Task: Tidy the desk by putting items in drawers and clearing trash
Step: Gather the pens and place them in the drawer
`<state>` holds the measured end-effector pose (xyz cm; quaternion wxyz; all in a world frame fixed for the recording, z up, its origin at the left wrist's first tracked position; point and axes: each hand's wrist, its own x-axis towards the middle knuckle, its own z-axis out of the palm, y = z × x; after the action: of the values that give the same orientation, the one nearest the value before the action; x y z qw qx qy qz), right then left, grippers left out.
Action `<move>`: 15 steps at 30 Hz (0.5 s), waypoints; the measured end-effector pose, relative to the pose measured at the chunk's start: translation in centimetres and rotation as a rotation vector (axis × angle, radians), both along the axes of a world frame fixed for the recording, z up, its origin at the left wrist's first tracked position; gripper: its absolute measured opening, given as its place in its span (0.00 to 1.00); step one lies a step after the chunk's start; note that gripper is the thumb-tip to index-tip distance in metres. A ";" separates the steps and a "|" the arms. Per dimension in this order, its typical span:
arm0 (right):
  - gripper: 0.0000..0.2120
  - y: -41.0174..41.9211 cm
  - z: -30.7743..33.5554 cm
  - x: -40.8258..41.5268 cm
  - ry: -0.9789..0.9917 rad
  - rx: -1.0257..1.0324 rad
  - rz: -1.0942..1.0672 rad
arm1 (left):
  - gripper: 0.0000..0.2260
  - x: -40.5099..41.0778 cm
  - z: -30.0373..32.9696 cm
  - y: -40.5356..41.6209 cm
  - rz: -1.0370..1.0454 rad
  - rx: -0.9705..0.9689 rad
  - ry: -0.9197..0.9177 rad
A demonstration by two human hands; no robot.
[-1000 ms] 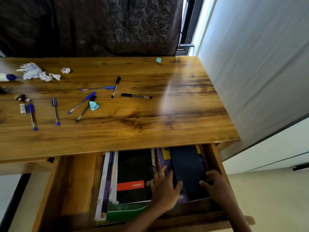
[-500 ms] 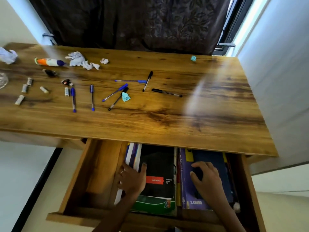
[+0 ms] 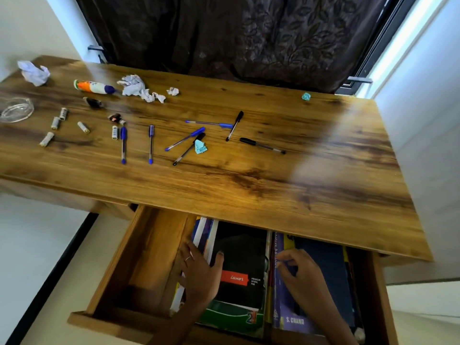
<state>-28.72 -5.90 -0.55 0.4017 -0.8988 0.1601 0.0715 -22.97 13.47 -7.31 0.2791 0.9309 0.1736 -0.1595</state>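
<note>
Now left hand (image 3: 199, 275) flat across black pad (image 3: 242, 265) as before, right hand (image 3: 302, 272) newly curled, grip seemingly empty.

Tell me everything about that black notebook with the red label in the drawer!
The black notebook lies flat in the open wooden drawer, partly tucked under the desk top. Its cover looks matte black with a red label reading "Luxor" and small white words, "premium spiral pad". It rests on a green book and sits between a stack of white-edged books and a purple book. The left hand rests on its left edge, thumb on the cover.
</note>
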 end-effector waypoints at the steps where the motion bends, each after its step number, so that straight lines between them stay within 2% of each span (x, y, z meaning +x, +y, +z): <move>1: 0.12 0.3 0.3 0.5 -0.023 0.011 0.009 | 0.37 -0.4 0.5 0.1 -0.036 -0.026 -0.150; 4: 0.09 1.4 1.4 2.3 -0.101 0.039 0.022 | 0.23 -1.0 2.6 0.2 -0.189 -0.211 -0.518; 7: 0.05 3.0 2.4 4.9 -0.174 0.050 0.044 | 0.17 0.5 4.7 0.8 -0.389 -0.268 -0.704; 11: 0.04 5.5 3.6 8.9 -0.254 -0.005 0.023 | 0.18 5.6 6.4 2.5 -0.523 -0.296 -0.748; 15: 0.05 7.8 3.2 13.0 -0.321 -0.075 -0.072 | 0.22 12.6 5.9 4.8 -0.572 -0.217 -0.681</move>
<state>-15.70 1.85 2.61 0.3905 -0.9067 0.1288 -0.0934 -10.38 18.24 -1.44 0.3609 0.9061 -0.2100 0.0678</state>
